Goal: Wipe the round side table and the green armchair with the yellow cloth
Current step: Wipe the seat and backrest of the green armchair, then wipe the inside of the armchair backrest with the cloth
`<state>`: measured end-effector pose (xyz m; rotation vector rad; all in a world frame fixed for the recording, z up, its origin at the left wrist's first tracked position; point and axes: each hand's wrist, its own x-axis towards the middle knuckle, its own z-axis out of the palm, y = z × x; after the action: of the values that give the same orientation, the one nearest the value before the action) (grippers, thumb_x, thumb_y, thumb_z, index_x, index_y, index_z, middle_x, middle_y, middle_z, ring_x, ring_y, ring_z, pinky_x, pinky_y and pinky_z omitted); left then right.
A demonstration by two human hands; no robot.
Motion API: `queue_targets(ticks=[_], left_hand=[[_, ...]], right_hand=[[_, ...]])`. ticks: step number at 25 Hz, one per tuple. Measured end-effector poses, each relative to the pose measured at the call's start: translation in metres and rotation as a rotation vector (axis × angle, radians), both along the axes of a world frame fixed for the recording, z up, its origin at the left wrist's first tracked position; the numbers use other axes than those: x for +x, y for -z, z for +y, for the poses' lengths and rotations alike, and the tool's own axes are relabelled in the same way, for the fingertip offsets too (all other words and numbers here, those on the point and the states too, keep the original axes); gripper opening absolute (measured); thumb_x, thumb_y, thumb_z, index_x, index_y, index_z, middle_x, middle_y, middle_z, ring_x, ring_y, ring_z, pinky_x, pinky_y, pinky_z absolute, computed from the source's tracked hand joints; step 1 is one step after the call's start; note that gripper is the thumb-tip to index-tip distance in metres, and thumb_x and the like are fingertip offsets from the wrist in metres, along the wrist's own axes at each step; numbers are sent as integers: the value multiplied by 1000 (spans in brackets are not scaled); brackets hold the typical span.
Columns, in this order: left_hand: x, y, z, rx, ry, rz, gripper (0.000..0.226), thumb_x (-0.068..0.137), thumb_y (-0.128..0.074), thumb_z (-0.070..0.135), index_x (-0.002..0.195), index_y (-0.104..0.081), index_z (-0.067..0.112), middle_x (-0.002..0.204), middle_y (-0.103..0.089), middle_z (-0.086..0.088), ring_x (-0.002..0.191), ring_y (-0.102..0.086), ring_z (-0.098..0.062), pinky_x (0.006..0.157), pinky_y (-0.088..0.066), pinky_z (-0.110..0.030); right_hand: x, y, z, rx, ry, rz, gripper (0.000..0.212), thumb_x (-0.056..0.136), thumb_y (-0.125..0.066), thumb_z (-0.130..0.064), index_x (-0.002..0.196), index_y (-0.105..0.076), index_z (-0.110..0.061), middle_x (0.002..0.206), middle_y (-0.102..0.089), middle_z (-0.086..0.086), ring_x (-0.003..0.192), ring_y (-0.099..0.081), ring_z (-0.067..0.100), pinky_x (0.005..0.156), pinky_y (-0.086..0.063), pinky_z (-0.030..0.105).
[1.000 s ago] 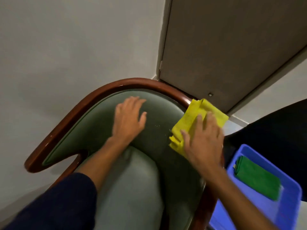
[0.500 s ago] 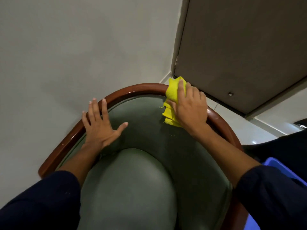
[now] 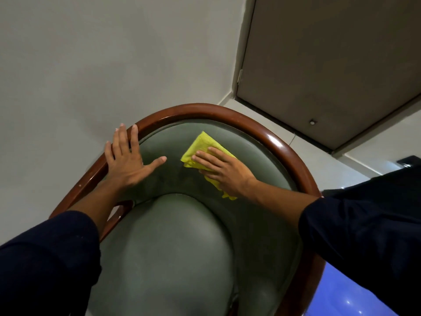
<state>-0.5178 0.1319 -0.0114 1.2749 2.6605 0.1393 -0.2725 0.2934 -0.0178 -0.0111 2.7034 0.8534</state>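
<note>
The green armchair fills the lower middle of the head view, with a curved brown wooden rim around its padded back. My right hand lies flat on the folded yellow cloth and presses it against the inner padding of the backrest, right of centre. My left hand rests with spread fingers on the left part of the backrest, its fingertips over the wooden rim. The round side table is out of view.
A pale wall stands close behind the chair on the left. A closed grey door and pale floor lie behind it on the right. A strip of a blue tray shows at the lower right, beside the chair's arm.
My right hand has slid the cloth from the wooden top rim down onto the padded backrest. My left hand has stayed on the left part of the backrest. The view has moved closer.
</note>
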Motion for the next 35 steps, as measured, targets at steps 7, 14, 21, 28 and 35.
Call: queue_targets(ticks=[7,14,21,28,35], left_hand=[[5,-26,-16,-150,1,-83,115,66,-14,94,151,22,25,163,23,-13,150,23,-28,119,13,-50],[145,-40,-121,-216,88,-451,64,96,-41,55,148,-37,19,158,-35,-10,151,-21,-27,122,-21,-46],[227,-58,-264,-497,-388,-1272,82,87,-17,78,103,-65,13,80,-65,-7,74,-61,-21,70,-50,-31],[388,-20,-281,109,-874,-1894,88,84,-33,78,137,-46,10,131,-60,-24,120,-59,-39,98,-50,-46],[384,-63,-306,100,-344,-1511,50,85,-67,19,131,-51,27,80,-75,4,59,-66,-8,53,-51,-19]], right_hand=[[137,-50,-58,-267,663,291,67,96,-39,-52,153,-24,-21,164,0,20,152,2,38,125,-3,52],[145,-49,-175,-635,751,-237,54,97,-45,-46,133,-55,-6,145,-50,19,140,-38,33,124,-7,51],[155,-53,-277,-1178,705,-286,27,98,-45,-13,113,-64,-2,107,-69,17,100,-64,31,98,-48,42],[190,-41,-328,-835,519,-17,21,92,-51,-23,112,-57,-17,102,-73,20,97,-68,40,80,-53,43],[249,-84,-316,-1620,912,660,11,92,-61,-3,95,-61,-13,88,-67,14,81,-65,24,80,-53,39]])
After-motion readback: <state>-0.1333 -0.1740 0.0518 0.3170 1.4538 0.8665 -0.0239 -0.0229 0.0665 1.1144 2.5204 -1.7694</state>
